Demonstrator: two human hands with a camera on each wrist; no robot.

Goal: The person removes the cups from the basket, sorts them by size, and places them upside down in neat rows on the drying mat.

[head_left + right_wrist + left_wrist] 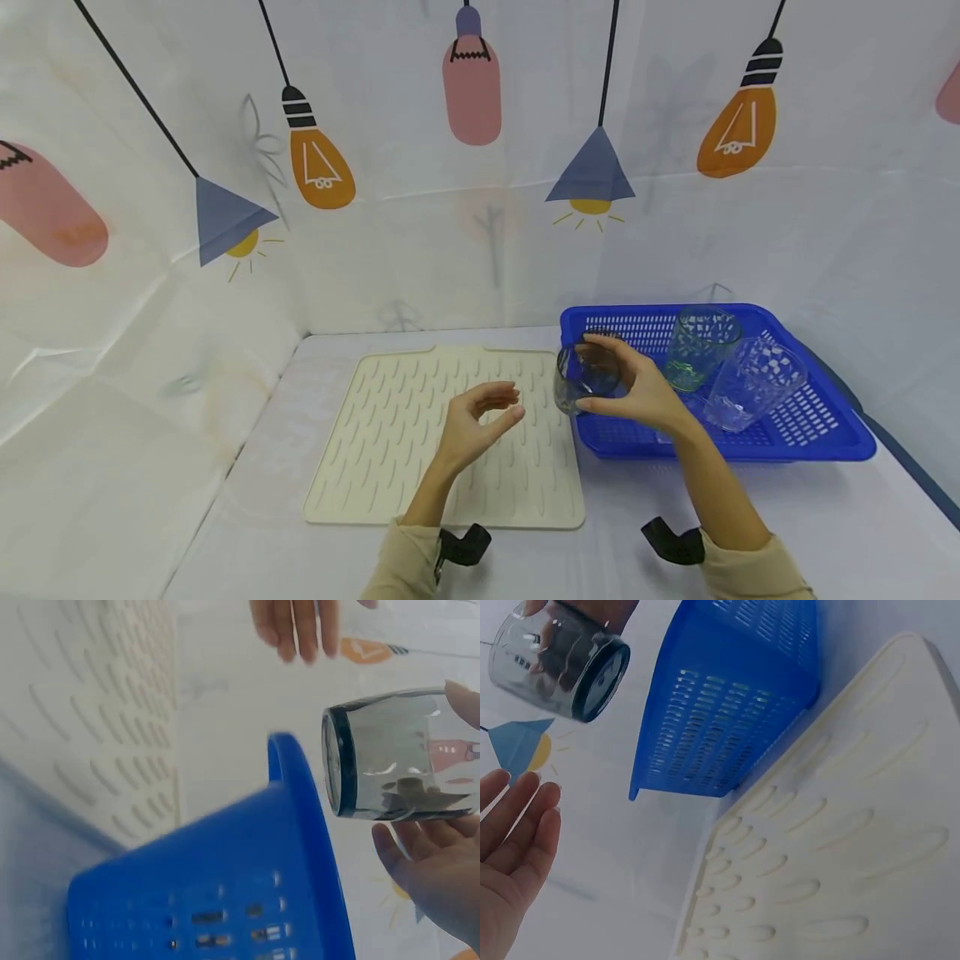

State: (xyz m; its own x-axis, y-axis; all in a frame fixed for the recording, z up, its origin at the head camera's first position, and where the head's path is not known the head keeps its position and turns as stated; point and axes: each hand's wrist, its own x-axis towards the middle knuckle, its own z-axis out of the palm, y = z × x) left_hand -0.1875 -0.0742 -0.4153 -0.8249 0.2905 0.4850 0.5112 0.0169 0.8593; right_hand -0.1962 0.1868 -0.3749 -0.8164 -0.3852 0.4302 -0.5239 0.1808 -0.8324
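Note:
A smoky dark glass tumbler [587, 372] is gripped between the thumb and fingers of my right hand [634, 385], tilted above the left edge of the blue basket [750, 450]. The right wrist view shows the tumbler [397, 757] lying sideways in the grip, its thick base pointing away from the palm. My left hand [477, 425] hovers over the cream draining mat [450, 492], fingers loosely bent, holding nothing. In the left wrist view, the left hand [514, 862] is apart from the tumbler [562, 660].
Inside the basket stand a greenish glass [699, 346] and a clear patterned glass [753, 383] that leans to the right. The ridged mat lies left of the basket on a white table [247, 517]. A white curtain [420, 242] with printed lamps hangs behind.

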